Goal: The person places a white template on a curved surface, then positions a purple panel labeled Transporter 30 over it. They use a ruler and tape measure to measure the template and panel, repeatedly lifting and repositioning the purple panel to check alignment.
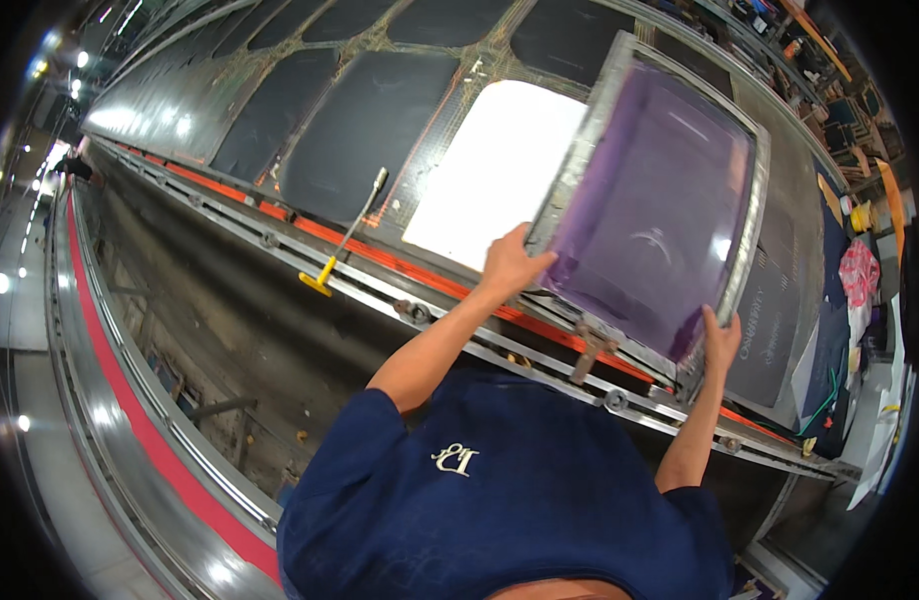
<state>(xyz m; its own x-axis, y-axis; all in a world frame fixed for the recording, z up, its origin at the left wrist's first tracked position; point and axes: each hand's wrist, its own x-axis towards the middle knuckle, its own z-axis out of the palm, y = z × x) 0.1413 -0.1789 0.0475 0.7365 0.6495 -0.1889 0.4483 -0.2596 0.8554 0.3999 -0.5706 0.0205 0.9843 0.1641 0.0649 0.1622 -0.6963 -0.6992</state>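
A screen printing frame (763, 190) with purple mesh (660, 190) lies over the long printing table, its metal rim tilted in my view. On its left side, near the close corner, my left hand (515, 264) is closed on the rim. My right hand (721, 340) grips the opposite side, also near the close end. The undersides of both hands' holds are hidden. Left of the frame is a white rectangular sheet (500, 165), partly covered by the frame. A metal bracket (592, 348) sits on the rail at the frame's close edge.
Black fabric panels (375, 130) lie along the table to the left, and a dark printed panel (770, 335) to the right. A yellow-handled rod tool (345, 240) leans across the metal rail (365, 296). At far left runs another table with a red strip (140, 430).
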